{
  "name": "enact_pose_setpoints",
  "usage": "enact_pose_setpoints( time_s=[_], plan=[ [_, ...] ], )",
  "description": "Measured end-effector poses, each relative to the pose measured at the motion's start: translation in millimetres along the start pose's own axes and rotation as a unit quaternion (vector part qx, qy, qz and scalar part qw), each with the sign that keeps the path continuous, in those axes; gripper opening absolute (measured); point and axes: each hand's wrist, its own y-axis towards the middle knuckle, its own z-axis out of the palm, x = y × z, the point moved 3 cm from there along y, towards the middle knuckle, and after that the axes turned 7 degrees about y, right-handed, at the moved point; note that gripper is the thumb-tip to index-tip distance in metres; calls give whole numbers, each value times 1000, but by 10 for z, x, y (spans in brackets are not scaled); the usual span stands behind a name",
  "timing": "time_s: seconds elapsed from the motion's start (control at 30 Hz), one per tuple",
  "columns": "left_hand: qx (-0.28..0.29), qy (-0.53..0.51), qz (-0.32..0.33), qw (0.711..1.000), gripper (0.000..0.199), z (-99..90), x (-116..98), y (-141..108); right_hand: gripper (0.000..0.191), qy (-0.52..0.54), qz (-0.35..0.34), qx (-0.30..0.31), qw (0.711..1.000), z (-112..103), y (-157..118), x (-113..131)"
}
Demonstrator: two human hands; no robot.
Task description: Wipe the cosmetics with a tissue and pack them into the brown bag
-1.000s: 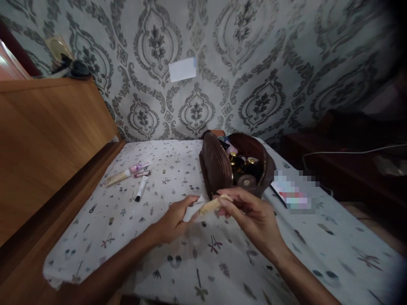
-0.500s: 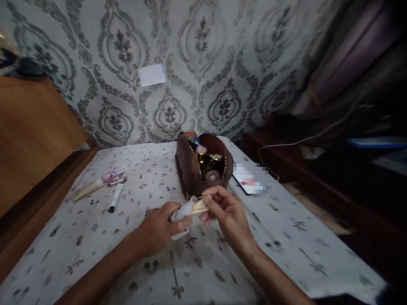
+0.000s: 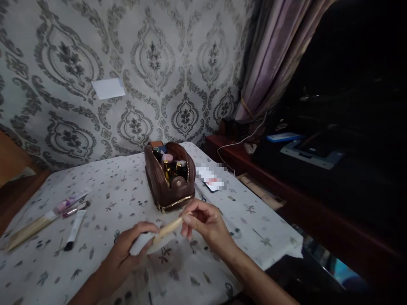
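My left hand (image 3: pixel 125 248) is closed round a small white pack (image 3: pixel 142 243), which looks like a box or sleeve. From its right end a flat, pale yellow strip (image 3: pixel 170 227) sticks out; I cannot make out its kind. The strip's far end is pinched between the thumb and fingers of my right hand (image 3: pixel 205 220). Just behind that hand stands a brown zip-up toiletry bag (image 3: pixel 168 197), its top unzipped. Inside it are gold-topped bottles (image 3: pixel 178 166), a pink item (image 3: pixel 167 157) and a round-ended brown item (image 3: pixel 178 182).
On the patterned tablecloth (image 3: pixel 104 169) at left lie a purple-and-clear tube (image 3: pixel 68 202), a long beige packet (image 3: pixel 30 231), a slim pinkish tube (image 3: pixel 74 209) and a white black-capped tube (image 3: pixel 75 228). A phone (image 3: pixel 211 182) lies right of the bag. A cable (image 3: pixel 235 143) runs over the dark red furniture.
The view has turned to the right, so everything sits further left. More of the yellow strip shows between my hands, which are further apart along it.
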Motion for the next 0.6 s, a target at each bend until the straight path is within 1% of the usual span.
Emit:
enact_pose_setpoints(
  time_s=[0.07,0.13,0.2,0.27,0.33,0.4,0.47,0.53,0.6],
  plan=[
    [17,10,9,1000,20,52,19,-8,34,-9,17,-19,1000,4,-29,-17],
    [34,35,51,998,27,121,22,-28,38,-15,31,-22,999,52,-61,-62],
    [37,82,106,990,34,177,-22,-28,40,-19,38,-17,999,123,-91,-119],
    [45,134,150,979,32,210,-111,12,39,-21,41,-11,999,185,-111,-167],
    [59,168,175,968,24,214,-209,77,39,-14,44,-15,999,210,-117,-184],
    [64,191,181,963,17,194,-268,127,40,0,47,-29,998,192,-111,-166],
    [60,215,179,958,14,166,-261,129,40,15,40,-54,998,141,-98,-127],
    [60,228,170,957,13,142,-196,84,38,24,27,-77,996,84,-86,-90],
    [67,218,156,961,17,118,-110,25,36,34,14,-96,995,34,-81,-72]
  ],
)
